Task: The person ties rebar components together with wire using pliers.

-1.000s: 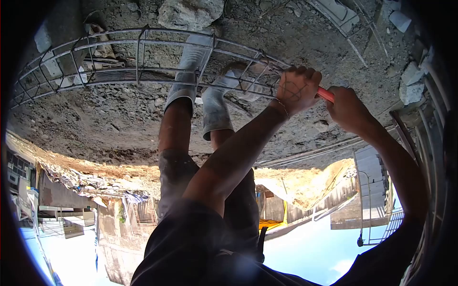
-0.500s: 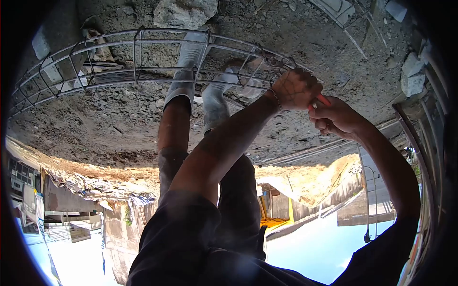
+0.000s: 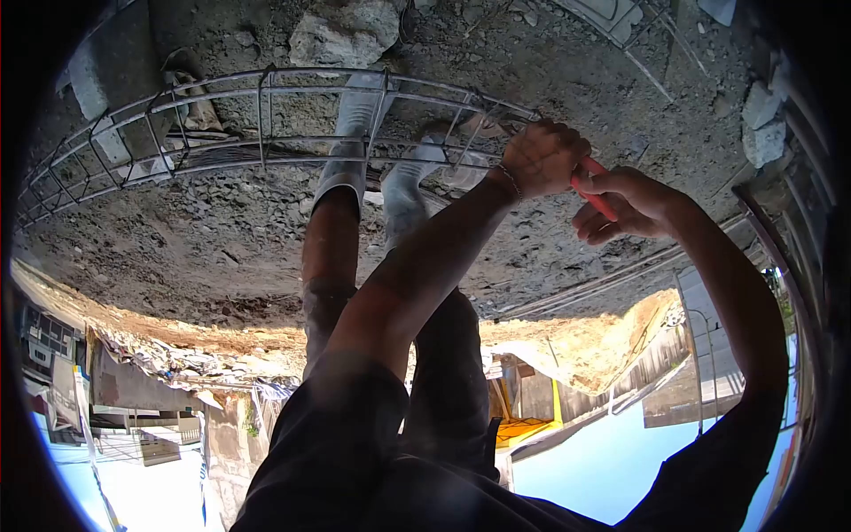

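My left hand [image 3: 542, 158], with a thin bracelet at the wrist, is closed in a fist against the right end of a long rebar cage [image 3: 266, 89] that lies on the rubble ground. A red-handled tool [image 3: 596, 197] sticks out of that fist. My right hand [image 3: 631, 206] is just beside it, thumb and fingers curled on the red handle. The tool's working end is hidden by my left fist. The view is upside down, and my legs in grey boots [image 3: 350, 133] stand right behind the cage.
Gravel and dirt cover the ground. A large stone [image 3: 332, 40] lies beyond the cage, and concrete chunks [image 3: 762, 124] lie at the right. More steel bars [image 3: 802, 257] run along the right edge. Buildings and sky fill the lower part.
My right hand has moved in from behind my left fist onto the red handle. The handle has swung downward in the picture. My left fist has stayed at the cage.
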`<state>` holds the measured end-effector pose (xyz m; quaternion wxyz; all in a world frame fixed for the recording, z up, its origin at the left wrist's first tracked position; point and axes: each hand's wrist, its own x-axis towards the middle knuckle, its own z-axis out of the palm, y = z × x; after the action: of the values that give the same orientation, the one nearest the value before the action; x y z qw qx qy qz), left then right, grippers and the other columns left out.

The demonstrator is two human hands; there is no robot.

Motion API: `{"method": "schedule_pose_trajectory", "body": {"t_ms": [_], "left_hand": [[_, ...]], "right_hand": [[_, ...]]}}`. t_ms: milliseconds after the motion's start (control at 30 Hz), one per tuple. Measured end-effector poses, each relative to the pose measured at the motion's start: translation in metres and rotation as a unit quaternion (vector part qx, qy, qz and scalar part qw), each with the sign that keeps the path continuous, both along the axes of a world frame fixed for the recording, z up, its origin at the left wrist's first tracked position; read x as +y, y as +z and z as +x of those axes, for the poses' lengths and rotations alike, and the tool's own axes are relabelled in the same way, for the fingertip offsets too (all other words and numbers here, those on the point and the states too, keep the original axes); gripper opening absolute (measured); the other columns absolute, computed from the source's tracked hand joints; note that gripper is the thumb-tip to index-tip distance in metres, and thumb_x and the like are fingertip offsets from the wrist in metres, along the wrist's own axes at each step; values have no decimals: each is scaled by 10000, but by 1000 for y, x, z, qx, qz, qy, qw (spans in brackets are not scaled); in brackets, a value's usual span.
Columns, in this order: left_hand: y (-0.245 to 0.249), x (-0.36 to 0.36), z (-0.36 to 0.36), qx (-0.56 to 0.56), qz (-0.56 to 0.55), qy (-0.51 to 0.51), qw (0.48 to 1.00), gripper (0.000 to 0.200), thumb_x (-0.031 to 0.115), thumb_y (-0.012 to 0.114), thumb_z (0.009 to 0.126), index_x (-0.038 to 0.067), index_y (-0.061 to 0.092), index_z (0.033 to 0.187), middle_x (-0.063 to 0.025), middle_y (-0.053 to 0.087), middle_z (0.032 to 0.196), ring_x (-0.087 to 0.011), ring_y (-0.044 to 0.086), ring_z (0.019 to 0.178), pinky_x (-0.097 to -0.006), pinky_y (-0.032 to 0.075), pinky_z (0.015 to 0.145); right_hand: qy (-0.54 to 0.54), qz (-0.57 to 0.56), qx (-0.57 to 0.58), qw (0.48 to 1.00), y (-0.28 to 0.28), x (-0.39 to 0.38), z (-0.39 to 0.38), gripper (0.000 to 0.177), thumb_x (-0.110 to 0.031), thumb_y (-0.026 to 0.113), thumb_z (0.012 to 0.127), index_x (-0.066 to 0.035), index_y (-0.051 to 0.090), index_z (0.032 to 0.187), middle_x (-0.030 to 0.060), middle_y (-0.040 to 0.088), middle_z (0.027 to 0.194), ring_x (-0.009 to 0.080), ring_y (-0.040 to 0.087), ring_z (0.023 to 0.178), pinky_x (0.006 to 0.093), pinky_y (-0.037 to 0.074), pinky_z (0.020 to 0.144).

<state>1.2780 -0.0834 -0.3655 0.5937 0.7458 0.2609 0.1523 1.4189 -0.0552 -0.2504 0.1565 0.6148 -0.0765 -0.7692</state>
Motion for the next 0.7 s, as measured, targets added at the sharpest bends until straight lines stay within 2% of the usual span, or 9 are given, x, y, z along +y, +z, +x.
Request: {"method": "schedule_pose_trajectory", "body": {"t_ms": [67,167,233,333,367,433,500,633,700], "left_hand": [[-4,-6,-8,-28,40,41,998,235,226,698,583,85,580,731,-70,602,746,-232,598,702,-343,490,645],[-5,-9,-11,-36,57,69,995,227,222,688,600,87,561,732,-65,592,753,-227,587,697,-347,484,636],[-4,-3,-1,1,72,75,995,217,199,677,613,95,542,748,-49,583,760,-218,581,694,-344,478,633],[-13,14,22,69,-32,-4,997,197,161,643,631,100,534,784,-55,579,714,-235,598,678,-345,480,627],[-12,17,20,71,-23,-3,997,197,161,643,631,100,534,784,-55,579,714,-235,598,678,-345,480,627],[0,12,12,22,-23,29,999,158,139,611,652,92,522,774,-74,578,695,-249,606,671,-346,478,611],[6,-2,8,24,12,50,998,158,147,618,656,83,512,755,-84,561,700,-253,590,666,-354,474,601],[8,-17,0,9,87,75,993,253,210,659,647,73,503,791,-76,514,755,-248,542,696,-359,467,614],[14,-12,3,40,103,93,990,272,210,649,665,68,488,832,-67,517,795,-232,539,747,-344,462,651]], "right_hand": [[-157,-91,13,983,-5,-3,-2,441,-162,622,800,94,406,1087,170,598,879,206,621,646,287,521,562],[182,56,70,979,-7,3,-9,274,-99,639,761,76,521,937,179,620,727,264,638,718,354,521,645],[632,342,-43,694,-6,-9,-8,179,-50,617,717,39,537,850,137,612,707,241,634,679,322,508,600],[744,462,-117,468,-17,-2,1,199,-128,619,728,17,538,838,97,587,711,249,625,717,344,501,628],[743,467,-122,464,-13,1,2,199,-128,619,728,17,538,838,97,587,711,249,625,717,344,501,628],[629,440,-56,639,-4,1,2,254,-166,635,716,20,541,861,106,601,759,236,624,704,327,496,665],[385,155,170,894,-16,29,6,281,-101,611,713,49,518,931,195,597,894,266,624,720,365,488,710],[338,256,-3,906,-12,-31,-3,218,-37,548,759,-19,521,974,174,582,854,268,619,757,390,484,689],[609,524,-123,582,-11,-64,-3,223,-64,564,751,-100,516,966,90,470,814,260,530,759,386,424,630]]}}
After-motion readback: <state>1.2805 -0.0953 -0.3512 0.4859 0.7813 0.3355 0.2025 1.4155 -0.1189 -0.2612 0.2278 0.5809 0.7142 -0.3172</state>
